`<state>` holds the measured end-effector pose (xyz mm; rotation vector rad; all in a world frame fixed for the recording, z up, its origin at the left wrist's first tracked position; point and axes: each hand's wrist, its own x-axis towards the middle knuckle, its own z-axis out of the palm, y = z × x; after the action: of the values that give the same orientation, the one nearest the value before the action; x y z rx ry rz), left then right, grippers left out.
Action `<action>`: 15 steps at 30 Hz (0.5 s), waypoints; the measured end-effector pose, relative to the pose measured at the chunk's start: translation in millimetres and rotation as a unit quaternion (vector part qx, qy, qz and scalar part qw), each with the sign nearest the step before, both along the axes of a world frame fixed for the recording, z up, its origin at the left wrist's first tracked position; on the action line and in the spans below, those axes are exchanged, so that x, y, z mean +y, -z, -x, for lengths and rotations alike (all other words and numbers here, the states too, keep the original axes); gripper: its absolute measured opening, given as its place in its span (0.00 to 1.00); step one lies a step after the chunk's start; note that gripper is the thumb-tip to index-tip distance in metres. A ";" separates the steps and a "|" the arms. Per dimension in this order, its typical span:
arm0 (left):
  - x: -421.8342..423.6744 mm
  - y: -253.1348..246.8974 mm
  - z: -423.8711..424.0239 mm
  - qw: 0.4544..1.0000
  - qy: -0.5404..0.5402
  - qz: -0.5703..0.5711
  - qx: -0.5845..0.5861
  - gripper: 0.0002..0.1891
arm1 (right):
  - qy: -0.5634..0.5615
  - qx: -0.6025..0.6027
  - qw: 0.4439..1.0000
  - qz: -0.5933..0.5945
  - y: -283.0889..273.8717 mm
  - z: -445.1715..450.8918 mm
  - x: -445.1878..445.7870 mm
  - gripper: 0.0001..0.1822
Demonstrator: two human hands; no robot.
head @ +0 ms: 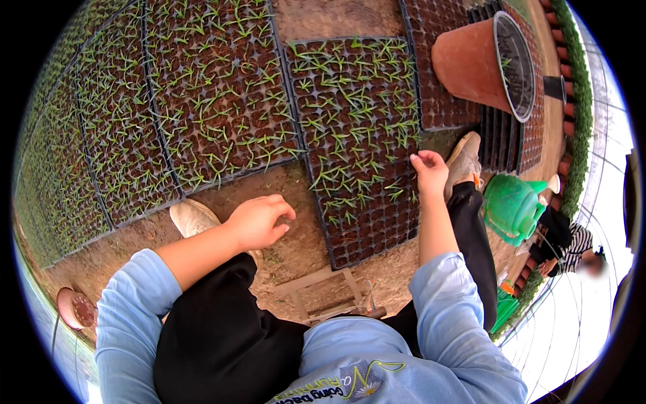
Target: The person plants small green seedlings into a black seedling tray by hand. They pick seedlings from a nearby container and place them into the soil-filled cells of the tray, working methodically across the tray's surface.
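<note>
Between my legs lies a black plug tray (371,247) with dark soil, green seedlings in its farther cells and bare soil in several near rows. My right hand (432,172) hovers at its right edge, thumb and forefinger drawn together. Whether anything thin is pinched there is too small to tell. To the left, my left hand (260,219) hangs above the bare ground (282,187) with curled fingers, thumb and forefinger apart, and no object visible in it. Beyond it, another seedling tray (222,101) stretches away from me.
A brown plant pot (469,63) stands on soil-filled trays at the far right, beside stacked trays (499,136). A green watering can (512,209) is by my right leg. Farther right, a person (570,247) is low down. A wooden frame (323,290) lies close in front of me.
</note>
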<state>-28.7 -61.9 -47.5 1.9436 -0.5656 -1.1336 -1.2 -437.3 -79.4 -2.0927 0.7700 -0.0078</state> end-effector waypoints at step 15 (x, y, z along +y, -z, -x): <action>-1.4 6.0 4.3 0.999 0.001 0.020 -0.030 0.10 | -0.163 0.148 0.931 0.291 -12.0 -53.2 27.6 0.10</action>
<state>-33.0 -63.3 -53.5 1.9484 -0.6179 -1.0621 52.0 -409.6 -67.4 -2.8177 0.6291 0.3012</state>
